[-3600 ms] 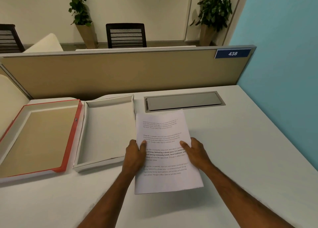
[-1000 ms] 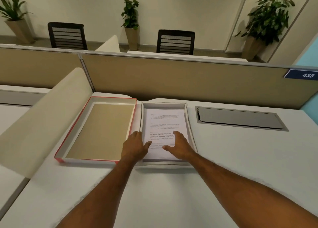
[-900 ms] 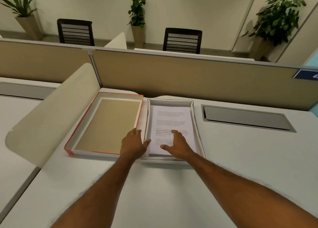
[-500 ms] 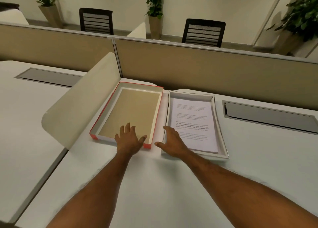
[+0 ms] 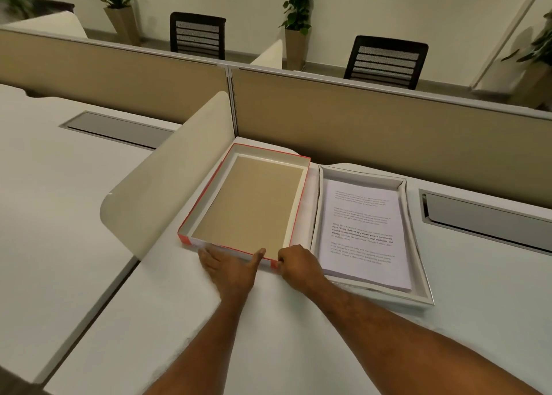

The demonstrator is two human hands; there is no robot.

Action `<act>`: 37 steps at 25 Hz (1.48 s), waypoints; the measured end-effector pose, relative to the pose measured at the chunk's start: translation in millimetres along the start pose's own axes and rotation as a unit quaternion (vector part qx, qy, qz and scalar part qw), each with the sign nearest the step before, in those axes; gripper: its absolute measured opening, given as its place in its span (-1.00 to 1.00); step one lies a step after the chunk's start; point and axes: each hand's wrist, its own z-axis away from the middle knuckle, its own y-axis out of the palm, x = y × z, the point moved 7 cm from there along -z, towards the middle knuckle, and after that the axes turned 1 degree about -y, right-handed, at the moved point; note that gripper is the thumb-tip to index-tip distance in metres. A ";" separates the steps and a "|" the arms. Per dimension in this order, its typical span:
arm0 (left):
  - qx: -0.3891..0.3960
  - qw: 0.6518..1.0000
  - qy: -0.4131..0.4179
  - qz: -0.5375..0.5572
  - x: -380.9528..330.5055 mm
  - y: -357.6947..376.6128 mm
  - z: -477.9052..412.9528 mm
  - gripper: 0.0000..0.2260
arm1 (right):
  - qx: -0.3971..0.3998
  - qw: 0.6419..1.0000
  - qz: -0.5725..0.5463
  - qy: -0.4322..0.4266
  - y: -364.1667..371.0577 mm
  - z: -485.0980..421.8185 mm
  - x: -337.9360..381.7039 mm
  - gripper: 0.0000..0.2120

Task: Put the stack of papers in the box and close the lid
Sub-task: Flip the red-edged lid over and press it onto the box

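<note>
On the far left a second desk (image 5: pixel 59 203) runs alongside, with a grey cable cover (image 5: pixel 116 127) set into it. A curved cream divider (image 5: pixel 167 179) stands between that desk and the white desk (image 5: pixel 298 335) where the work is.

Just right of the divider lies the lid (image 5: pixel 251 203), upside down, red-edged outside with a tan inner face. The left hand (image 5: pixel 230 267) lies at its near edge, fingers spread fairly wide and low against the desk, thumb (image 5: pixel 259 254) hooked up over the near rim. The right hand (image 5: pixel 298 264) is curled narrow at the lid's near right corner, fingertips at the red wall; whether they actually pinch it, I cannot tell.

Just beside the lid on the right sits the white box (image 5: pixel 418 269), open. The stack of papers (image 5: pixel 363 233) lies flat inside it, printed side up, filling most of the floor.

Further right, another cable cover (image 5: pixel 490 218) is set into the desk. Behind all this runs a tan partition (image 5: pixel 388 123), with 2 black chairs (image 5: pixel 197 35) and potted plants (image 5: pixel 295 21) beyond it.
</note>
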 end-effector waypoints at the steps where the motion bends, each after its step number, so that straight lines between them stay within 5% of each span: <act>1: 0.002 1.000 -0.021 0.022 2.5 1.8 -0.1 0.24 | 0.000 1.000 -0.011 0.000 -0.5 -1.0 -0.6 -0.72; 5: -0.014 0.999 -0.025 0.040 4.1 6.2 -2.3 0.12 | -0.026 0.998 -0.045 -0.020 -3.3 2.7 -2.5 -0.72; 8: -0.007 0.986 -0.043 0.164 3.4 12.4 -4.0 -0.09 | -0.067 0.995 -0.064 -0.044 -12.7 7.7 -4.6 -0.74; 12: 0.097 0.888 -0.081 0.442 -16.4 30.0 8.0 -0.50 | -0.099 0.983 -0.132 -0.078 -24.3 15.9 0.6 -0.75; 15: 0.107 0.859 -0.090 0.493 -31.1 29.1 18.8 -0.63 | -0.080 0.982 -0.155 -0.074 -28.4 23.9 2.4 -0.77; 20: 0.060 0.899 0.015 0.433 -45.2 5.7 27.8 -0.57 | -0.179 0.984 0.019 -0.006 -89.9 30.0 14.2 -0.40; 24: 0.011 0.922 0.114 0.369 -59.9 -11.3 49.5 -0.44 | -0.156 0.966 -0.207 -0.010 -143.9 27.1 50.6 -0.37; 29: -0.062 0.961 0.147 0.227 -55.4 -20.4 69.4 -0.45 | -0.095 0.876 -0.472 -0.006 -195.8 29.4 92.8 -0.28; 33: -0.066 0.965 0.185 0.176 -42.6 -25.1 75.5 -0.47 | -0.091 0.837 -0.538 0.039 -218.9 40.7 84.7 -0.40; 37: -0.071 0.966 0.217 0.121 -45.9 -23.5 86.9 -0.39 | -0.128 0.839 -0.522 0.082 -212.7 51.1 63.3 -0.60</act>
